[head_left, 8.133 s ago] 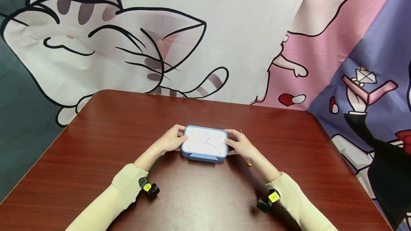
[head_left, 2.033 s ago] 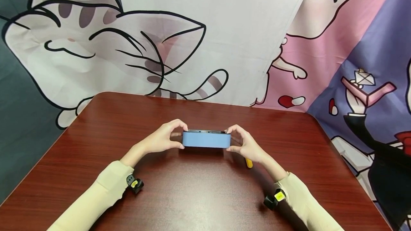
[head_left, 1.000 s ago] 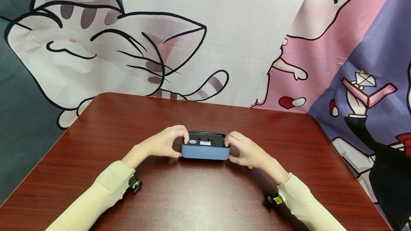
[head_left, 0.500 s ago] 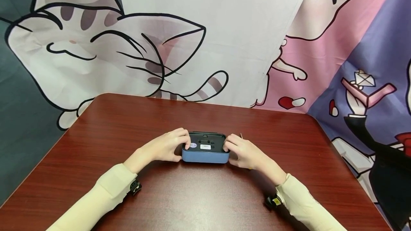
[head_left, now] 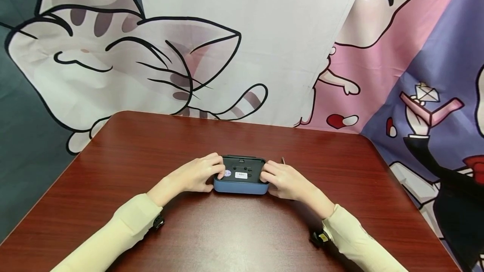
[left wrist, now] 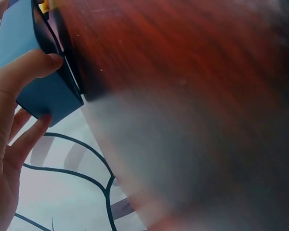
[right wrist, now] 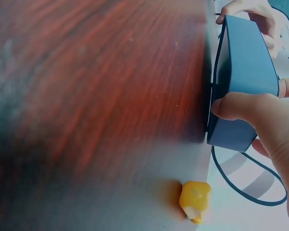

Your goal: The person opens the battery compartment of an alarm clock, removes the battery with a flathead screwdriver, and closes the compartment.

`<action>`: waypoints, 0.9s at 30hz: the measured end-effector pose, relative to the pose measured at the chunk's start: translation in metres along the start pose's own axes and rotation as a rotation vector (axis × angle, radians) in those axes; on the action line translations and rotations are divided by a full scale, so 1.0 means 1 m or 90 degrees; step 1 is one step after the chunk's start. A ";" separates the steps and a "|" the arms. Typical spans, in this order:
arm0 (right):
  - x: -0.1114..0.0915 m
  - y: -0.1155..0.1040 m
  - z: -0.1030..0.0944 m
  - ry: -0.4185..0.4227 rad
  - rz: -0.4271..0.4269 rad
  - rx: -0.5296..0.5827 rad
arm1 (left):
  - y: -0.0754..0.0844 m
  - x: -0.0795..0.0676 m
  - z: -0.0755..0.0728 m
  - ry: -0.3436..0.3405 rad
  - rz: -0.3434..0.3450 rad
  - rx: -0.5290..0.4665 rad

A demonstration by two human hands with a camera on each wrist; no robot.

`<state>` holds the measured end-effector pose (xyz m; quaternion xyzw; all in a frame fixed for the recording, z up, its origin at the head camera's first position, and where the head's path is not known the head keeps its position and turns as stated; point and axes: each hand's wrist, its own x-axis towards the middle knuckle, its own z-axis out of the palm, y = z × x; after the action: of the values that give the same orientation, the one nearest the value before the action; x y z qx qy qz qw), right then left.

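Observation:
A blue alarm clock (head_left: 242, 187) is face down at the middle of the table, its black back (head_left: 242, 166) with small knobs and labels turned up. My left hand (head_left: 199, 174) grips its left end, fingers curled over the back edge and thumb low at the side. At the opposite end my right hand (head_left: 286, 180) holds it the same way. In the left wrist view the clock's blue side (left wrist: 43, 91) shows between thumb and fingers. The right wrist view has the right thumb (right wrist: 231, 106) at the clock's lower edge, close to the table top.
The reddish-brown wooden table (head_left: 242, 230) spreads around the clock. Beside my right hand lies a tool with a yellow handle (right wrist: 195, 198); its thin shaft (head_left: 282, 160) sticks out behind the hand. A cartoon-printed cloth (head_left: 287, 45) hangs behind the table's far edge.
Earlier the clock's white face showed; both hands have tipped it over so its black back faces up, and lowered it toward the table. In the last half second it has moved only slightly.

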<state>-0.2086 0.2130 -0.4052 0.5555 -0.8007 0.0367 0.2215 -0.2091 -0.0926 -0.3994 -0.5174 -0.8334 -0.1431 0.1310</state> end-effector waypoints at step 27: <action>0.000 -0.005 -0.008 -0.044 -0.050 -0.079 | -0.001 -0.001 -0.002 -0.028 -0.019 0.015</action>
<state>-0.2019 0.2134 -0.3986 0.5726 -0.7862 -0.0407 0.2290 -0.2092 -0.0947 -0.3982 -0.5065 -0.8453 -0.1237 0.1170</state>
